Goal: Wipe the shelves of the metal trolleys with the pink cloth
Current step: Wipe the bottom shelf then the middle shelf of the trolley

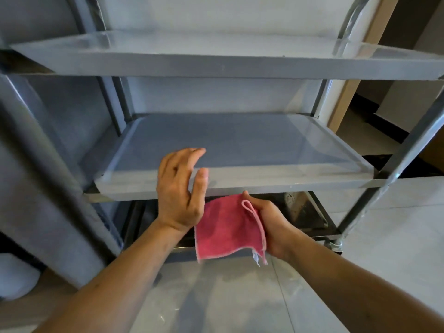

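**Pink cloth readied below the middle shelf**

Pink and folded to a rough square, the cloth (228, 227) hung in front of the trolley (408, 131), just under the front lip of the middle shelf (216, 140) and not yet touching any metal. The right hand (271, 227) gripped it along its right edge, thumb tip showing above the fold, with a small loop and a white tag dangling at that side. The left hand (180, 191) held nothing — fingers loosely spread and slightly bent, its heel lying over the cloth's left edge, its fingertips level with the shelf lip; whether it actually touched the cloth could not be told.

The step in hand looked like getting the cloth settled before a pass over the middle shelf. To do it well, the cloth probably needed to go flat under the right palm rather than stay pinched at one edge, so the full face met the metal. Strokes would best run from the back wall toward the front lip, with attention to the raised rims and corners. The free hand could steady the frame — the trolley seemed to stand on castors and might roll under pressure. The top shelf (216, 66) and the dark bottom shelf (310, 212) sat above and below.
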`<action>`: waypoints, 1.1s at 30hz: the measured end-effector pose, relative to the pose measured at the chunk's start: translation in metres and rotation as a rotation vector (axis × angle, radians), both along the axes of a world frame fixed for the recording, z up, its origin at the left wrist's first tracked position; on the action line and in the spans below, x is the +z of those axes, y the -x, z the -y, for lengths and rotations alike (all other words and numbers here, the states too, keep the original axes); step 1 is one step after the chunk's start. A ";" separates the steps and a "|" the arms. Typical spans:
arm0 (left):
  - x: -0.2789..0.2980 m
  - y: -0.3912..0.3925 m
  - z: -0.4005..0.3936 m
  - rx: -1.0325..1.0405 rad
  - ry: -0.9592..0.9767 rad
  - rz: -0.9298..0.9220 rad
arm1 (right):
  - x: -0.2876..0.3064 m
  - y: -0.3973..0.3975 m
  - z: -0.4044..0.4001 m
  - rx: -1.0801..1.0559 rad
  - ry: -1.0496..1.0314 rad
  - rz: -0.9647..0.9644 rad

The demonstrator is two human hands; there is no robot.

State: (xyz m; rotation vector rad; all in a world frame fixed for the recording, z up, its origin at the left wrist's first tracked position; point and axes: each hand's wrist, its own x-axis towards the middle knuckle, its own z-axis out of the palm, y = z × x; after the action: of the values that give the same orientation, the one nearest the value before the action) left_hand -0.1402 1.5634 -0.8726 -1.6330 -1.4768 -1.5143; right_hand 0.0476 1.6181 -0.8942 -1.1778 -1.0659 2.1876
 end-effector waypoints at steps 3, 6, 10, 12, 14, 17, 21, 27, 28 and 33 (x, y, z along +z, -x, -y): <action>-0.022 0.005 0.021 -0.042 -0.033 -0.080 | -0.013 0.007 0.000 0.018 0.085 -0.026; -0.052 0.011 0.038 -0.063 0.021 -0.058 | -0.027 0.017 -0.002 0.022 0.147 -0.049; -0.081 0.026 0.049 -0.029 0.148 -0.004 | -0.050 0.023 -0.007 0.000 0.205 -0.110; -0.095 0.032 0.051 0.016 0.216 -0.001 | -0.063 0.022 -0.011 -0.036 0.226 -0.132; -0.109 0.038 0.054 0.068 0.297 0.035 | -0.075 0.021 -0.014 -0.068 0.244 -0.150; -0.128 0.043 0.053 0.137 0.438 0.224 | -0.087 0.022 -0.016 -0.065 0.234 -0.142; -0.146 0.040 0.036 0.043 0.734 0.954 | -0.106 0.030 -0.013 -0.080 0.281 -0.138; -0.177 0.036 0.023 -0.400 1.130 1.656 | -0.134 0.032 -0.011 -0.039 0.327 -0.114; -0.182 0.036 0.024 -0.424 1.129 1.676 | -0.138 0.032 -0.011 -0.021 0.344 -0.102; -0.201 0.048 0.019 -0.295 0.899 1.748 | -0.147 0.030 -0.021 0.143 0.234 0.075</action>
State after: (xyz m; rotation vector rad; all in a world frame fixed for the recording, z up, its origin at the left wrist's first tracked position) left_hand -0.1886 1.5446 -1.0737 -0.3826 -3.1473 -2.9606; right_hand 0.0177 1.6387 -1.0414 -1.3293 -0.9697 2.4502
